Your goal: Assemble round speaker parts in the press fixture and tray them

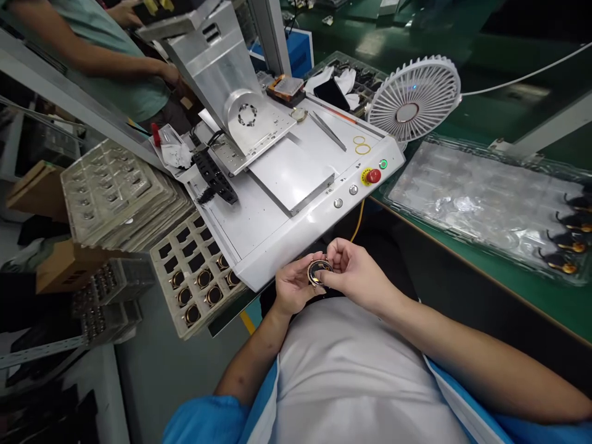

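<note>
Head view: I have the round case just off the near edge of the white machine, held in the air in front of my body with its dark face turned up. My left grip is closed to the case's width, fingers and thumb round the side of its rim. My right grip is nearly closed, thumb lying over the face and fingers curled at the far rim; whether it pinches the rim, presses the face or has some small part, I cannot tell.

To do this well, I judge the left should do all the steadying, from the rim alone, so the right thumb can work lightly, without dragging across the face. Tilting the case up a little would show me what my thumb covers. Bringing it over the white machine would guard against a drop. The tweezers lie on the machine's far side, should bare fingertips prove too blunt.
</note>
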`<state>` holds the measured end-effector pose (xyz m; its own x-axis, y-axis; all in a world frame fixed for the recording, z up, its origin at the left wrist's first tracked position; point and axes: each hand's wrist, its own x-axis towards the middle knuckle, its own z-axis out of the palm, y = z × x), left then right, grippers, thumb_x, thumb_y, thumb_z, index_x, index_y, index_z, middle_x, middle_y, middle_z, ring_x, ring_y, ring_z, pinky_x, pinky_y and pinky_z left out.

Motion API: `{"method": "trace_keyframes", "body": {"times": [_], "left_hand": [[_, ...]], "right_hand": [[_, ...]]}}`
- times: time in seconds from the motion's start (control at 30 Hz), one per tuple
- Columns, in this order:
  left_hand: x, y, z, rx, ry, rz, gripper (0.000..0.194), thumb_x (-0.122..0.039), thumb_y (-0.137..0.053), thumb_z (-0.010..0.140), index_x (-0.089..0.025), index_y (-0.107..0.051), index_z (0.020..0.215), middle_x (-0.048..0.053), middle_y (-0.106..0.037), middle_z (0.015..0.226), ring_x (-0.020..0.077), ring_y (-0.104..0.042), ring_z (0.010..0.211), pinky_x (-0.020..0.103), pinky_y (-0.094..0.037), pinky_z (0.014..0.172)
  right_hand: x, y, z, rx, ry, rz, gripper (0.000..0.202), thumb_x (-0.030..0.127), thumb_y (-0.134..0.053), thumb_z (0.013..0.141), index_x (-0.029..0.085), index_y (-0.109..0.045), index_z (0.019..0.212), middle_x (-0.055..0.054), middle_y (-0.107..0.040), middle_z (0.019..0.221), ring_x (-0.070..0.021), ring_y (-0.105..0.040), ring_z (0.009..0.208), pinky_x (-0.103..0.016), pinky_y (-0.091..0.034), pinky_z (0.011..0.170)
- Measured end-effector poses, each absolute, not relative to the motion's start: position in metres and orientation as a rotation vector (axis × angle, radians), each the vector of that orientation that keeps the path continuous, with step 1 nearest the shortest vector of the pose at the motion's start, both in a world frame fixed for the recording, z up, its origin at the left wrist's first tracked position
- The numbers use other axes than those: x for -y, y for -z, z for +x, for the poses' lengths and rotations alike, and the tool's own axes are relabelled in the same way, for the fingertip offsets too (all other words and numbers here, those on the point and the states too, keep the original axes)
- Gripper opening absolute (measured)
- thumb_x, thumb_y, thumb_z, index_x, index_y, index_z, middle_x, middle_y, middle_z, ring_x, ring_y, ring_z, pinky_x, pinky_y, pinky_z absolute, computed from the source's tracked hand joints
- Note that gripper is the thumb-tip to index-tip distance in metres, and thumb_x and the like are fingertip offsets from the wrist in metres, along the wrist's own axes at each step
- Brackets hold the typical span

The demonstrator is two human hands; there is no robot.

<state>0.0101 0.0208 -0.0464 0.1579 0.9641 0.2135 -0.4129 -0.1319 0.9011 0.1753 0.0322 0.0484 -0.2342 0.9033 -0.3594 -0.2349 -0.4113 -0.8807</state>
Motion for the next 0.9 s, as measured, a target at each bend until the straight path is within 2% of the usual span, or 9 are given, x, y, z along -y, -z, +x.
{"method": "trace_keyframes", "body": {"times": [0.1,0.27,0.43,0.53,0.67,0.77,0.9], "left_hand": [[-0.02,0.046,0.01,-0.743,-1.343,1.095,0.065,-0.027,-0.101,0.06,-0.032,-0.078,0.12,0.007,-0.081,0.121,0.0281,-0.079,0.111,0.039,-0.068,0.095],[-0.02,0.043,0.011,-0.735,-1.343,1.101,0.062,-0.027,-0.1,0.062,-0.036,-0.079,0.119,0.004,-0.081,0.12,0.0267,-0.08,0.107,0.039,-0.069,0.094],[-0.018,0.044,0.012,-0.777,-1.363,1.098,0.063,-0.03,-0.101,0.059,-0.035,-0.079,0.118,0.004,-0.082,0.118,0.0282,-0.081,0.106,0.042,-0.069,0.093],[-0.017,0.045,0.013,-0.766,-1.396,1.102,0.062,-0.03,-0.1,0.062,-0.035,-0.079,0.119,0.005,-0.081,0.119,0.0275,-0.081,0.105,0.04,-0.069,0.091],[-0.016,0.044,0.016,-0.728,-1.416,1.142,0.057,-0.025,-0.098,0.067,-0.036,-0.078,0.12,0.004,-0.08,0.121,0.0248,-0.081,0.106,0.036,-0.068,0.094],[-0.016,0.043,0.017,-0.719,-1.401,1.195,0.058,-0.021,-0.097,0.067,-0.036,-0.078,0.12,0.004,-0.08,0.121,0.0246,-0.08,0.108,0.037,-0.066,0.099],[-0.016,0.042,0.014,-0.769,-1.386,1.211,0.06,-0.022,-0.099,0.064,-0.037,-0.079,0.119,0.005,-0.081,0.118,0.0273,-0.082,0.101,0.042,-0.068,0.093]], "right_hand": [[-0.033,-0.048,0.176,0.912,-1.774,-1.168,0.033,0.023,-0.074,0.06,0.023,-0.045,0.077,0.006,-0.057,0.065,-0.0098,-0.049,0.056,-0.021,-0.038,0.051],[-0.033,-0.047,0.176,0.891,-1.81,-1.136,0.034,0.019,-0.072,0.06,0.024,-0.045,0.079,0.007,-0.058,0.063,-0.0099,-0.053,0.053,-0.021,-0.041,0.049],[-0.035,-0.043,0.176,0.8,-1.878,-1.076,0.041,0.019,-0.081,0.06,0.023,-0.044,0.079,0.007,-0.062,0.061,-0.0123,-0.062,0.052,-0.021,-0.048,0.05],[-0.036,-0.038,0.18,0.799,-1.933,-1.126,0.051,0.027,-0.093,0.057,0.022,-0.047,0.079,0.004,-0.067,0.062,-0.0142,-0.065,0.053,-0.022,-0.053,0.05],[-0.036,-0.029,0.187,0.935,-1.979,-1.233,0.052,0.044,-0.099,0.059,0.017,-0.056,0.07,-0.003,-0.068,0.059,-0.0122,-0.061,0.048,-0.02,-0.051,0.044],[-0.033,-0.023,0.188,0.87,-1.988,-1.159,0.058,0.051,-0.099,0.058,0.018,-0.051,0.063,-0.002,-0.067,0.056,-0.0103,-0.056,0.042,-0.02,-0.05,0.041],[-0.029,-0.019,0.182,0.799,-2.014,-1.097,0.064,0.052,-0.101,0.053,0.019,-0.047,0.06,-0.002,-0.067,0.056,-0.0109,-0.056,0.04,-0.021,-0.05,0.037]]}}
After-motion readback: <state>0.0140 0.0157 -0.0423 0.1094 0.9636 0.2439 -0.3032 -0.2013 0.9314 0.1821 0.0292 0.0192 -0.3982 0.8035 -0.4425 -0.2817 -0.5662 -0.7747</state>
